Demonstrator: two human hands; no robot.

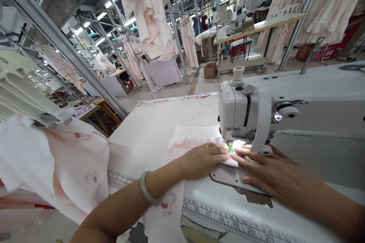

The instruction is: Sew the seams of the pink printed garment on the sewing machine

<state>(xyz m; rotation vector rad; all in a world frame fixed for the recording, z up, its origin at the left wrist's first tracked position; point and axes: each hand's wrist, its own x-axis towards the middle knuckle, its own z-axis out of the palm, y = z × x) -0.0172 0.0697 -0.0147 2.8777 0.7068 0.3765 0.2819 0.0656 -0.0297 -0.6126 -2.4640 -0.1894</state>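
Pale pink fabric [194, 142] lies flat under the sewing machine [245, 112] head, thin, limp and light by the look; best steered by flat palms near the needle. Left hand [203, 159] and right hand [270, 174] press it, fingers spread, gripping nothing. A fabric heap [57, 163] crowds the left; a printed ruler [228, 222] edges the table

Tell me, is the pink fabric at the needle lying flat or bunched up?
Flat: both hands, left hand and right hand, press the fabric against the machine bed.
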